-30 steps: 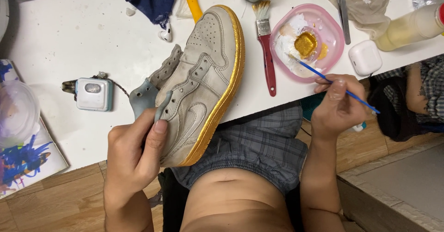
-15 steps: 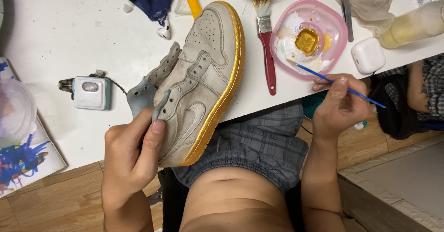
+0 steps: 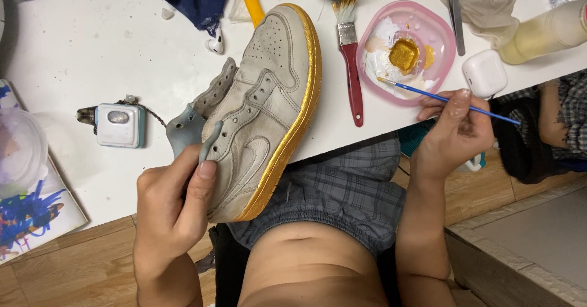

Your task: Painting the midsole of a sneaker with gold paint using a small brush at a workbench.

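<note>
Gripping the gold-soled sneaker (image 3: 269, 108) at its heel, the left hand (image 3: 171, 206) is clamped; right of it, a thin blue paintbrush (image 3: 443, 99) is pinched by the right hand (image 3: 455, 133).

I'm at a home craft corner, sitting in shorts at a white table (image 3: 73, 32) on a wood floor (image 3: 79, 270). Near its front edge a pink dish of gold paint (image 3: 406, 53) and a red-handled brush (image 3: 350, 56) lie by the gold-soled sneaker (image 3: 263, 111) (paint-smeared paper (image 3: 30, 215) at the left edge), earbud case (image 3: 484, 73) alongside.
</note>
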